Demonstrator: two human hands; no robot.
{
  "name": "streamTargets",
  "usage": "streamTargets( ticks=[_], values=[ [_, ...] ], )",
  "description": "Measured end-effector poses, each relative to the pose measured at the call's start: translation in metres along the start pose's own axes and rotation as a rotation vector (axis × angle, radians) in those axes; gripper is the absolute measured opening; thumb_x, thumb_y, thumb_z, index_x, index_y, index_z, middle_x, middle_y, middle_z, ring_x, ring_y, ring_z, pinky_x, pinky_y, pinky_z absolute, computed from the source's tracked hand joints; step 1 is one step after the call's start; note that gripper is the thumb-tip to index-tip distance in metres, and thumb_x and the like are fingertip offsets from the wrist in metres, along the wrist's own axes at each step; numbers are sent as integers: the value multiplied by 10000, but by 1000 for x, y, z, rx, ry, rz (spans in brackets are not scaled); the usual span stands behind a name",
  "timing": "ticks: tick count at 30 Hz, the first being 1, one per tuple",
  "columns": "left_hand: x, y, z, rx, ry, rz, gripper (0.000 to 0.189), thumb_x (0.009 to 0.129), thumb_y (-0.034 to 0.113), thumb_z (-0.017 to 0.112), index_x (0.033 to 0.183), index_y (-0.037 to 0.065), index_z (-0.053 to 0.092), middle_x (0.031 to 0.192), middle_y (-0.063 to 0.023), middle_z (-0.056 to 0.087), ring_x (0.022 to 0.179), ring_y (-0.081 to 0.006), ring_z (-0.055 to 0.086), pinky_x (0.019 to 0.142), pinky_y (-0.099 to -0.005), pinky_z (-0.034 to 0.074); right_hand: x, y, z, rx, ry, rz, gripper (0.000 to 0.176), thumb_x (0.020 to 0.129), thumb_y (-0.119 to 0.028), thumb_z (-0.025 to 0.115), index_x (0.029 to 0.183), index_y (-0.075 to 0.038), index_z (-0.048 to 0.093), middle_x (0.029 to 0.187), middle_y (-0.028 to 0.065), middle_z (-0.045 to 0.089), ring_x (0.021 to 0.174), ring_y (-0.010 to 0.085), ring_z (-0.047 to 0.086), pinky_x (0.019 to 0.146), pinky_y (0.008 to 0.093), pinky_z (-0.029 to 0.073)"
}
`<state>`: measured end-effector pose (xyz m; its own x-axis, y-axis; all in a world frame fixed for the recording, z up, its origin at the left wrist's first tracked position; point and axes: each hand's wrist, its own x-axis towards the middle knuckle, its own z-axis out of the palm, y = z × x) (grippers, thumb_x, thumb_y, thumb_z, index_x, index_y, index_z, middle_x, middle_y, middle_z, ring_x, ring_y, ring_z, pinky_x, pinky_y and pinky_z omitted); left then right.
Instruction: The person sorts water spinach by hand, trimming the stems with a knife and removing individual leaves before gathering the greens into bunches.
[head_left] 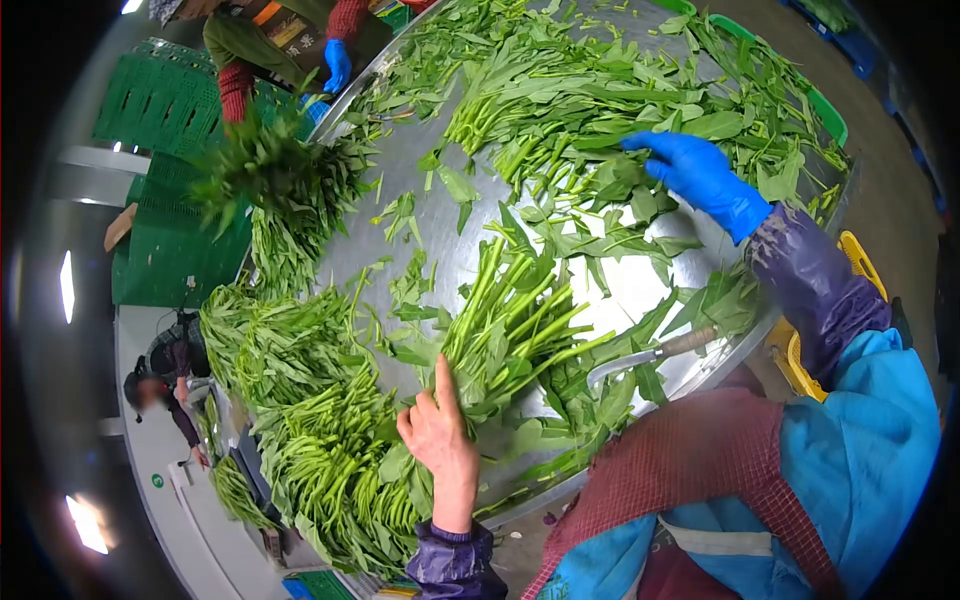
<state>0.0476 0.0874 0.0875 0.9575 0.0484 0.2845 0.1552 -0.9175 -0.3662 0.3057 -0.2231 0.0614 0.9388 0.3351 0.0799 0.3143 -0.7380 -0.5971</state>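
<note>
My left hand (440, 440), bare, has its index finger stretched out and the others partly curled. It holds nothing and is at the lower left edge of a bunch of leafy green stems (520, 320). My right hand (700, 180), in a blue glove, is over loose leaves with its fingers apart and nothing visible between them. Between my body and the bunch lies a curved knife (620, 367) with a wooden handle (690, 341), partly among leaves.
Cut greens (560, 90) cover much of the metal table (390, 200). More bunches (340, 460) are piled at its left. At the upper left, a co-worker's gloved hand (337, 66) is near green crates (155, 100). Another person (180, 360) stands far left.
</note>
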Motion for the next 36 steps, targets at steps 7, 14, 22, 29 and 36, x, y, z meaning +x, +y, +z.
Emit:
streamTargets(
  ticks=[7,14,22,29,36],
  values=[
    [12,14,-4,-4,-13,60,581,705,20,534,1249,208,458,728,-39,518,601,-170,500,714,-362,440,-49,-112,63,224,-63,-803,392,705,-247,687,1064,-131,580,979,62,606,870,277,574,769,361,452],
    [-3,4,-9,-46,-129,46,754,636,-45,565,1329,143,335,758,-46,490,691,-206,508,757,-349,391,-4,-60,37,1488,-495,157,192,858,-219,529,932,-54,594,610,-3,497,453,66,457,375,181,335],
    [3,12,-5,-39,-32,54,574,700,26,547,1241,200,466,768,-47,538,655,-175,525,744,-374,429,-36,-84,77,159,-133,-263,400,718,-349,648,1001,-74,581,935,101,588,827,275,590,737,343,457],
    [-7,0,-4,-23,-54,13,566,705,30,546,1239,204,470,754,-38,529,645,-172,518,744,-374,428,-12,-51,74,233,-28,-201,245,735,-211,617,947,-89,597,833,96,591,765,268,579,677,317,461],
    [-1,11,-6,-50,-6,61,568,697,33,548,1237,190,472,732,-34,506,647,-180,512,744,-377,431,-24,-96,83,-132,-196,-311,425,723,-430,621,999,-109,592,931,117,606,873,282,578,757,373,455]
  ],
)
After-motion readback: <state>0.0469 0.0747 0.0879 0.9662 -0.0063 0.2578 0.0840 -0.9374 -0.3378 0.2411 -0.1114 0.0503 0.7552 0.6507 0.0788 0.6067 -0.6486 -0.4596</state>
